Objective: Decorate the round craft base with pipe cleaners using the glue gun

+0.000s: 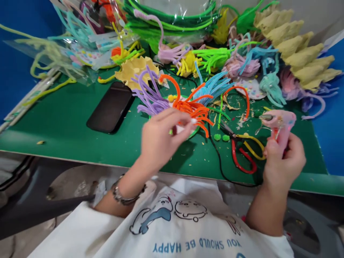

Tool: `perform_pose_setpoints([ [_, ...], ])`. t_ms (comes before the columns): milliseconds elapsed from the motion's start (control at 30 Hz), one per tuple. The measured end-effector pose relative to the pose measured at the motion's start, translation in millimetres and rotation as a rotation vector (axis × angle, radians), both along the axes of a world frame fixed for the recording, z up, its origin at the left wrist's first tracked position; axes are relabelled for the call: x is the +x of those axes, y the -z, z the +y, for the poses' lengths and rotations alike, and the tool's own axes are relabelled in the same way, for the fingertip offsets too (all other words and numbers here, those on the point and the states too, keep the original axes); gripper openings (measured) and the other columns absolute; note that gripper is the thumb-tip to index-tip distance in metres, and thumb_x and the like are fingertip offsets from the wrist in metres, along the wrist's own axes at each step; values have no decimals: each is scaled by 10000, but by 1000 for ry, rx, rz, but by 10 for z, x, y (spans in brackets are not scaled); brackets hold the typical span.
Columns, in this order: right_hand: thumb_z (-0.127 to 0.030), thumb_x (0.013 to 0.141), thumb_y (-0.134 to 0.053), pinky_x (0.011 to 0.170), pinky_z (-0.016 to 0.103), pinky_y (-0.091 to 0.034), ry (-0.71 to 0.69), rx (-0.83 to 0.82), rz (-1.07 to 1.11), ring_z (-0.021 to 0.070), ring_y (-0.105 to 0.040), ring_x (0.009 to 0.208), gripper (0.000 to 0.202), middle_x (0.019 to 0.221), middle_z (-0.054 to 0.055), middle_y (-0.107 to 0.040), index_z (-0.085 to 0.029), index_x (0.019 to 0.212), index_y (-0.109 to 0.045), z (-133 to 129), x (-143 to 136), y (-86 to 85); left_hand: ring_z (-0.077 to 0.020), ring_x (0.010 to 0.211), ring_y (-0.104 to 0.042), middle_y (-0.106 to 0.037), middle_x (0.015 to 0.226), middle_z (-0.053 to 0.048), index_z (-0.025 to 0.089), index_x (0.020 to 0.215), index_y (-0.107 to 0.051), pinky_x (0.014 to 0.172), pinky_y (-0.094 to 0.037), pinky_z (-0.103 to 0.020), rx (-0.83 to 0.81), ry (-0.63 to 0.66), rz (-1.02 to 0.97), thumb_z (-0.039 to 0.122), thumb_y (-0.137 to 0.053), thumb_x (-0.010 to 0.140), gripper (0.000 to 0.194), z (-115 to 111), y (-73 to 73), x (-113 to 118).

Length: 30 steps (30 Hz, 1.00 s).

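Observation:
My left hand (163, 138) is pinched shut on a small white piece (193, 121) at its fingertips, too small to name surely. It is over a bundle of orange pipe cleaners (192, 107), with purple pipe cleaners (153, 93) and blue pipe cleaners (213, 86) beside it. Beneath them, a round green-rimmed base shows in part, mostly hidden. Two yellow pom-poms (172, 98) sit near the purple bundle. In my right hand (285, 161) is a pink hot glue gun (281, 123), held upright by its handle, nozzle pointing left.
Scissors (243, 143) with red and yellow handles lie near two green pom-poms (221, 137). A black cord (219, 154) runs along the table (67, 132). Left stands a black phone (110, 107). Behind are pipe-cleaner tassels (215, 57), a bag of green stems (172, 21) and a yellowish moulded tray (298, 43).

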State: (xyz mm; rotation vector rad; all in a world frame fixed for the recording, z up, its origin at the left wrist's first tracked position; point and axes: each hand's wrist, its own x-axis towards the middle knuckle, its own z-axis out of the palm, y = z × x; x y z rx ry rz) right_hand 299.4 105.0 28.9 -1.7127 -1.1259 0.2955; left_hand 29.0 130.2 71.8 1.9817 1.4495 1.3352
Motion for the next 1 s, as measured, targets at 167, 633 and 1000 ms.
perform_pose_setpoints([
  [167,-523,735,-717,661,326,-416,-96,90,-394,189,-524,765,480,871,47,-590,-193,1078,-648,-20,-115,-11,-73,531,-483,-663,750,41,240,763,-670,565,-370,-223,-71,-135,101,153,-678,833,112,-225,218,-589],
  [633,-354,818,-751,674,316,-514,-415,304,-1116,235,-680,821,558,952,118,-699,-160,1307,-564,30,-414,-24,-89,608,-559,-697,810,15,201,870,-674,588,-424,-210,-102,-60,346,187,-584,939,114,-302,336,-529],
  [1000,-416,809,-767,613,271,-468,-435,426,-1221,190,-647,754,514,882,112,-693,-111,1197,-622,105,-419,-80,-100,603,-540,-684,833,1,209,889,-652,588,-415,-240,-122,-58,434,199,-551,959,123,-313,326,-521],
])
